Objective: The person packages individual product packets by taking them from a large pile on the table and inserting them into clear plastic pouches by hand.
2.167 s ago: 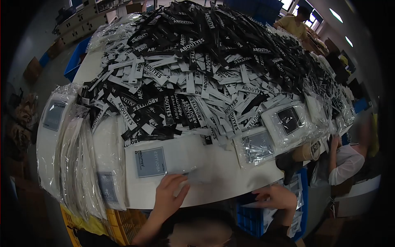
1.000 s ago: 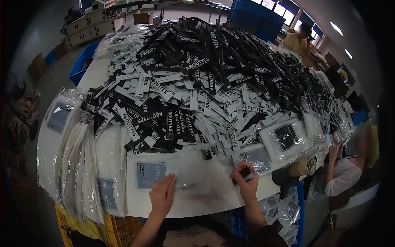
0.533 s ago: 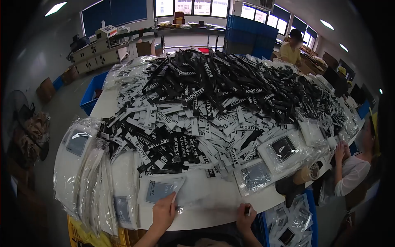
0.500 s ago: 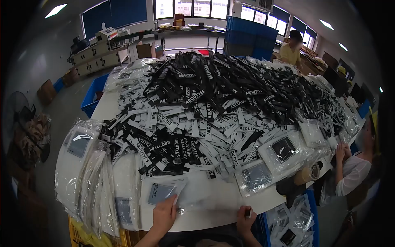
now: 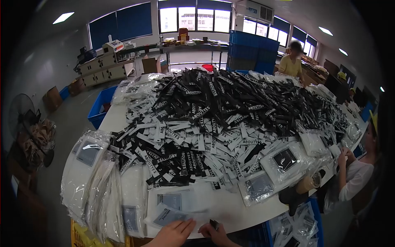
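Observation:
My left hand is at the table's front edge, its fingers together on the lower edge of a clear bag with a grey printed label. Under that bag lies another white bag with a grey label. To the right, my right hand is closed around a small black item, close beside my left hand. Beyond both hands spreads a large heap of black and white ABOUTYES strips.
Stacked clear bags lie at the left. More labelled bags and a cup are at the right. A blue crate holds small packets below. One co-worker sits at the right, another is at the back.
The view has tilted up. My left hand has brought the labelled clear bag down toward the front edge, and my right hand has moved left, close to it, with the black item.

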Demonstrator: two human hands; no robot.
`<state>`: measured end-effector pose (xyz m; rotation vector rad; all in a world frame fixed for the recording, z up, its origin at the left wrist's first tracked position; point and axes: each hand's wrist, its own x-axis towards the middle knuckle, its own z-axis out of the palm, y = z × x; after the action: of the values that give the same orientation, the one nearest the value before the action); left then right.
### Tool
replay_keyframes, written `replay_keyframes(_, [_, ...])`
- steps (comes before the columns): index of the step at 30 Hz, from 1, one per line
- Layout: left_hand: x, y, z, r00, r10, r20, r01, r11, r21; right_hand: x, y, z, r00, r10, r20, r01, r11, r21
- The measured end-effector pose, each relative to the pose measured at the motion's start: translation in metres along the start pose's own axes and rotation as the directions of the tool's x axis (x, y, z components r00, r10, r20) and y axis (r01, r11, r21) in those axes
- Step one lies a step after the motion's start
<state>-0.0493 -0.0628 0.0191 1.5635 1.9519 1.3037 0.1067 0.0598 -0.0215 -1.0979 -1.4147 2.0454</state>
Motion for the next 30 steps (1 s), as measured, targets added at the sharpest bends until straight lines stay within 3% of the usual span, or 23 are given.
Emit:
replay_keyframes(2, [0.000, -0.006, 0.004, 0.998, -0.053, 0.016, 0.053, 0.998, -0.014, 0.004, -0.008, 0.009, 0.995, 0.076, 0.064, -0.087, 0.978, 0.190])
replay_keyframes(6, [0.003, -0.016, 0.016, 0.985, -0.166, 0.044, 0.167, 0.986, -0.020, 0.032, 0.007, -0.010, 0.993, 0.029, 0.117, -0.036, 0.998, 0.059])
replay_keyframes(7, [0.008, -0.023, 0.015, 0.982, -0.183, 0.052, 0.184, 0.983, -0.011, 0.038, -0.001, -0.021, 0.961, 0.079, 0.266, -0.016, 0.973, -0.230])
replay_keyframes(8, [0.016, -0.029, 0.018, 0.979, -0.197, 0.048, 0.198, 0.980, -0.016, 0.046, -0.013, -0.029, 0.909, 0.166, 0.383, 0.058, 0.858, -0.510])
replay_keyframes(10, [0.015, -0.034, 0.022, 0.962, -0.265, 0.063, 0.267, 0.963, -0.025, 0.041, -0.016, -0.025, 0.915, 0.217, 0.339, 0.016, 0.821, -0.571])
replay_keyframes(12, [0.007, -0.037, 0.026, 0.936, -0.344, 0.075, 0.347, 0.937, -0.033, 0.035, 0.003, -0.029, 0.847, -0.015, 0.531, 0.357, 0.757, -0.547])
replay_keyframes(13, [0.003, -0.038, 0.030, 0.921, -0.381, 0.076, 0.385, 0.922, -0.041, 0.037, 0.005, -0.029, 0.838, -0.005, 0.546, 0.361, 0.755, -0.548])
replay_keyframes(19, [-0.005, -0.042, 0.038, 0.818, -0.557, 0.142, 0.569, 0.820, -0.061, 0.035, -0.008, 0.002, 0.704, -0.299, 0.644, 0.663, 0.602, -0.446])
replay_keyframes(20, [-0.007, -0.047, 0.037, 0.802, -0.576, 0.157, 0.589, 0.806, -0.057, 0.027, -0.027, 0.015, 0.732, -0.457, 0.506, 0.665, 0.638, -0.387])
replay_keyframes(21, [-0.007, -0.049, 0.040, 0.806, -0.572, 0.155, 0.585, 0.810, -0.053, 0.023, -0.038, 0.021, 0.736, -0.586, 0.338, 0.676, 0.661, -0.326])
replay_keyframes(23, [-0.004, -0.049, 0.049, 0.894, -0.447, -0.014, 0.387, 0.788, -0.479, 0.025, -0.036, 0.021, 0.734, -0.574, 0.362, 0.679, 0.633, -0.373])
replay_keyframes(24, [0.000, -0.045, 0.051, 0.896, -0.443, -0.011, 0.382, 0.786, -0.486, 0.028, -0.034, 0.019, 0.736, -0.553, 0.391, 0.677, 0.604, -0.421])
replay_keyframes(27, [0.010, -0.030, 0.052, 0.961, -0.260, -0.095, 0.241, 0.954, -0.176, 0.034, -0.020, 0.012, 0.747, -0.470, 0.469, 0.664, 0.506, -0.551])
replay_keyframes(30, [0.014, -0.020, 0.050, 0.992, -0.061, -0.109, 0.079, 0.982, 0.169, 0.035, -0.011, 0.008, 0.763, -0.369, 0.530, 0.645, 0.399, -0.651])
